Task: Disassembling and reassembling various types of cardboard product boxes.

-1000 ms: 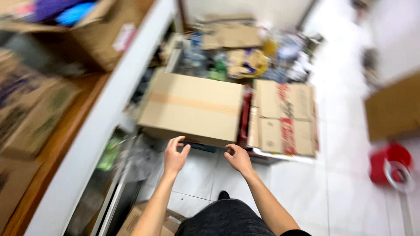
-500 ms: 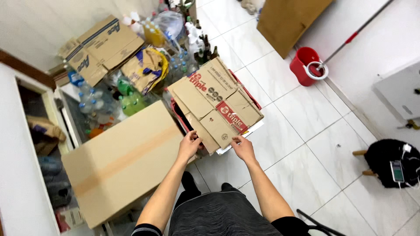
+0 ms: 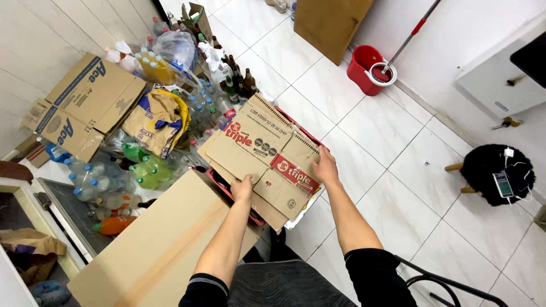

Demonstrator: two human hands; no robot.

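A stack of flattened brown cardboard [image 3: 259,145] with red printed panels lies on a red crate [image 3: 219,181] on the white tiled floor. My left hand [image 3: 243,187] grips the stack's near edge, thumb on top. My right hand [image 3: 325,166] holds the stack's right edge, fingers curled over it. A large plain brown box [image 3: 151,250], taped along its top, stands just left of my left forearm and touches the crate.
Several plastic and glass bottles [image 3: 142,170] and bags crowd the floor to the left and behind. Folded boxes [image 3: 85,102] lean at the far left. A red mop bucket [image 3: 367,69] stands at the back, a black stool [image 3: 495,167] to the right.
My hands left the front of the plain box and moved right onto the flattened cardboard. The view swung right, so the plain box now sits at the lower left.
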